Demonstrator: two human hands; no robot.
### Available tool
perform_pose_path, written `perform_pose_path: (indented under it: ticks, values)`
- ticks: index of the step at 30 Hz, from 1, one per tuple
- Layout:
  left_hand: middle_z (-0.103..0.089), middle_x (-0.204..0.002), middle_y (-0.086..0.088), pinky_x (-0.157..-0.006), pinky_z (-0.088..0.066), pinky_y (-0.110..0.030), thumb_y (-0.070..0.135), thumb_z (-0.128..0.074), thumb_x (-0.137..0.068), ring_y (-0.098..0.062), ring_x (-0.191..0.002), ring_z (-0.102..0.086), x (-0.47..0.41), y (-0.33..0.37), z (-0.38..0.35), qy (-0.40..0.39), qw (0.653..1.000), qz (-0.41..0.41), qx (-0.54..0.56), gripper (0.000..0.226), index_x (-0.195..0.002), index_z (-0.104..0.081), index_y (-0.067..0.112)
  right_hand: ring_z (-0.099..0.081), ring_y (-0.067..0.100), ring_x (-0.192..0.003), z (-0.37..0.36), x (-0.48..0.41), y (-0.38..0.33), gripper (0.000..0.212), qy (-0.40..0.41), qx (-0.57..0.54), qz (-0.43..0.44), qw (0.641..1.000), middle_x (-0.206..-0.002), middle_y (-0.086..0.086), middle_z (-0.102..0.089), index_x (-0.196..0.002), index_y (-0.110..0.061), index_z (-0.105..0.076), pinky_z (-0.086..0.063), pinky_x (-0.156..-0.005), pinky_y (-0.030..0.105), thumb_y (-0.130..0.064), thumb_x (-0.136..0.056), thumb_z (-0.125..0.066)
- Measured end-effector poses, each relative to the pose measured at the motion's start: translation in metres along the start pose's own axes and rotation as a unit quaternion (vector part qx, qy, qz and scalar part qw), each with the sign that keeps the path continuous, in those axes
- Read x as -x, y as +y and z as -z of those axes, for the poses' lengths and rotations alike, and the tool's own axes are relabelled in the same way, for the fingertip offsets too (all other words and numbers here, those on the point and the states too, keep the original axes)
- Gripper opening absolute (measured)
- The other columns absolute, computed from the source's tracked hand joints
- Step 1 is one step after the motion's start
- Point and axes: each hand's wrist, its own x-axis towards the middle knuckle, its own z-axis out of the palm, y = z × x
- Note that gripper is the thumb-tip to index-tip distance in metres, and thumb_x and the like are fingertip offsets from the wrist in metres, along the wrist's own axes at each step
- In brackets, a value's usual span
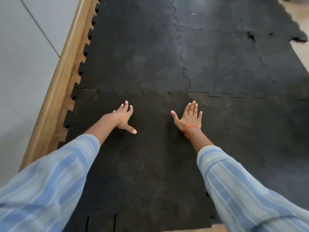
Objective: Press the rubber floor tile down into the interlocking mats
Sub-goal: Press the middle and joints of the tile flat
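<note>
Along the left edge, a wooden skirting (pixel 55 91) is seen beside the toothed border of the mats (pixel 133 52). Nearest the camera, the tile (pixel 143 164) is laid flat, its long axis running away from the viewer, its far edge meeting the mats. On it, the left hand (pixel 122 117) is spread open, palm down; the right hand (pixel 189 117) is likewise flattened, fingers pointing away.
</note>
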Motion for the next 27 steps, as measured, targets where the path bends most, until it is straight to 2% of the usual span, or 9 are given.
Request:
perform_pose_path:
  ticks: [2, 5, 12, 17, 20, 22, 27]
  values:
    - [0.033, -0.154, -0.015, -0.118, -0.008, -0.051, 0.057, -0.076, -0.069, -0.032, -0.146, 0.020, 0.003, 0.049, -0.019, -0.001, 0.999, -0.041, -0.004, 0.134, -0.150, 0.019, 0.010, 0.021, 0.022, -0.146, 0.006, -0.002, 0.007, 0.103, -0.034, 0.004, 0.013, 0.999, -0.158, 0.010, 0.022, -0.150, -0.004, 0.013, 0.009, -0.119, 0.044, -0.076, -0.085, -0.021]
    - [0.036, -0.152, -0.016, -0.118, -0.005, -0.051, 0.053, -0.083, -0.063, -0.034, -0.144, 0.025, 0.001, 0.084, -0.032, 0.020, 0.999, -0.029, -0.013, 0.142, -0.149, 0.023, 0.010, 0.023, 0.022, -0.145, 0.010, -0.008, 0.015, 0.110, -0.074, 0.012, 0.031, 0.997, -0.157, 0.010, 0.026, -0.149, -0.005, 0.016, 0.008, -0.120, 0.045, -0.080, -0.080, -0.025]
    - [0.043, -0.149, -0.014, -0.117, 0.000, -0.052, 0.054, -0.082, -0.062, -0.034, -0.141, 0.031, -0.005, 0.078, -0.034, 0.007, 1.000, -0.020, -0.001, 0.144, -0.147, 0.027, 0.013, 0.026, 0.023, -0.144, 0.009, -0.012, 0.016, 0.120, -0.112, 0.031, 0.029, 0.993, -0.156, 0.010, 0.030, -0.148, -0.007, 0.020, 0.008, -0.119, 0.046, -0.088, -0.072, -0.025]
    - [0.038, -0.152, -0.013, -0.118, -0.004, -0.050, 0.049, -0.084, -0.063, -0.031, -0.144, 0.025, 0.003, 0.086, -0.031, 0.030, 1.000, 0.000, -0.003, 0.142, -0.149, 0.024, 0.013, 0.023, 0.020, -0.145, 0.020, -0.006, 0.022, 0.120, -0.130, 0.059, 0.037, 0.989, -0.157, 0.007, 0.027, -0.149, -0.009, 0.018, 0.008, -0.119, 0.047, -0.090, -0.069, -0.023]
    - [0.032, -0.155, -0.011, -0.119, -0.009, -0.048, 0.039, -0.082, -0.071, -0.029, -0.147, 0.019, 0.012, 0.099, -0.032, 0.037, 0.999, 0.020, 0.009, 0.132, -0.151, 0.019, 0.012, 0.023, 0.018, -0.145, 0.003, 0.020, 0.030, 0.117, -0.137, 0.056, 0.042, 0.988, -0.157, 0.005, 0.028, -0.148, -0.009, 0.018, 0.007, -0.119, 0.046, -0.089, -0.071, -0.020]
    - [0.031, -0.156, -0.012, -0.119, -0.011, -0.049, 0.039, -0.079, -0.075, -0.030, -0.147, 0.018, 0.024, 0.108, -0.044, 0.029, 0.999, 0.004, 0.013, 0.126, -0.151, 0.017, 0.011, 0.024, 0.018, -0.145, -0.011, 0.046, 0.032, 0.113, -0.129, 0.051, 0.039, 0.990, -0.157, 0.006, 0.028, -0.148, -0.008, 0.017, 0.007, -0.119, 0.046, -0.086, -0.074, -0.018]
    - [0.037, -0.153, -0.013, -0.119, -0.004, -0.052, 0.047, -0.080, -0.070, -0.033, -0.144, 0.026, 0.050, 0.119, -0.080, 0.020, 0.999, -0.024, 0.009, 0.134, -0.149, 0.022, 0.010, 0.027, 0.021, -0.144, -0.012, 0.062, 0.033, 0.116, -0.141, 0.035, 0.028, 0.989, -0.155, 0.009, 0.030, -0.147, -0.006, 0.020, 0.009, -0.119, 0.044, -0.087, -0.073, -0.020]
